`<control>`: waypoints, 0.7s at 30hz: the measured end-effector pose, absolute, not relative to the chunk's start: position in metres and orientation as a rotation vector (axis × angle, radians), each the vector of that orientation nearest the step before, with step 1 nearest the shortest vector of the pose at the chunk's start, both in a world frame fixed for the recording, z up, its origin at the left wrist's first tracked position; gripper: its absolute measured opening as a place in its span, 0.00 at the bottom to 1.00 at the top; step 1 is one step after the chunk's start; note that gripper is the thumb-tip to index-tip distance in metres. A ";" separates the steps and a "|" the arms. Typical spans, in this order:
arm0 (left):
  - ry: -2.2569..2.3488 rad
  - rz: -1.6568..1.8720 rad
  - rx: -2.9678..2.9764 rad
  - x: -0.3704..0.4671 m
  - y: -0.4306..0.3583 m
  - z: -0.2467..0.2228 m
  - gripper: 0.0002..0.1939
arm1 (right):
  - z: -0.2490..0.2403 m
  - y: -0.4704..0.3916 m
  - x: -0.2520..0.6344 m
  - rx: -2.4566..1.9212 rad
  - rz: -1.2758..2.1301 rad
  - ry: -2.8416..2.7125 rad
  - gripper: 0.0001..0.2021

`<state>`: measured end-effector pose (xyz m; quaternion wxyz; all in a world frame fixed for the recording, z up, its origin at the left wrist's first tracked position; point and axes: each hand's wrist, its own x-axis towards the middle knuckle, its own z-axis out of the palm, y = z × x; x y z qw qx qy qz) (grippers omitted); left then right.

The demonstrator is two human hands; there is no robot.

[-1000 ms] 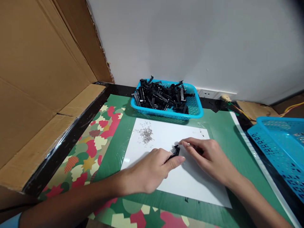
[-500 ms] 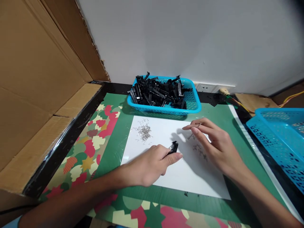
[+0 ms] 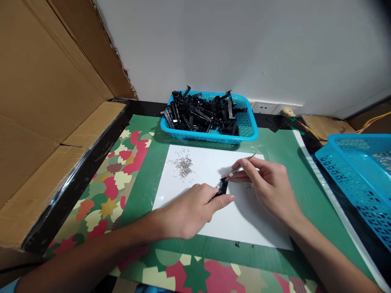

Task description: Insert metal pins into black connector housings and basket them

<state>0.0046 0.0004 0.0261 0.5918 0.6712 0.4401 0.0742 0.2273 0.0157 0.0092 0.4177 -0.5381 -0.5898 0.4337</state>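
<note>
My left hand (image 3: 195, 211) is closed around a small black plastic part (image 3: 223, 186), whose far end sticks out past the thumb. My right hand (image 3: 265, 179) pinches a thin, pointed metal tool (image 3: 241, 166); its lower end is at the top of the black part. Whether a tiny piece sits at that tip is too small to tell. Both hands are over a white sheet (image 3: 244, 232). Left of them on the sheet lies a pile of small bent wire pieces (image 3: 183, 166). A few tiny dark metal pieces (image 3: 249, 186) show beside my right hand, which partly covers them.
A blue basket (image 3: 210, 137) heaped with black plastic parts (image 3: 201, 114) stands behind the sheet. Another blue basket (image 3: 342, 171) is at the right. Cardboard (image 3: 45, 101) walls the left side. Wall sockets (image 3: 265, 107) with a plug are behind. Black scraps (image 3: 237, 244) lie at the sheet's front edge.
My right hand has moved left and down from above the tiny metal pieces, bringing the metal tool to the black part. My left hand keeps its hold. The view has shifted slightly.
</note>
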 end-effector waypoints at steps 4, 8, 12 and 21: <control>1.031 0.172 1.576 0.005 0.000 0.026 0.31 | 0.008 0.017 0.228 -1.376 1.072 -1.529 0.20; 1.037 0.169 1.585 0.006 0.001 0.028 0.30 | 0.008 0.017 0.229 -1.388 1.044 -1.565 0.19; 1.039 0.162 1.588 0.006 0.002 0.029 0.30 | 0.009 0.015 0.229 -1.401 0.984 -1.624 0.19; 1.060 0.134 1.598 0.007 0.001 0.029 0.30 | 0.013 0.013 0.227 -1.411 0.883 -1.736 0.18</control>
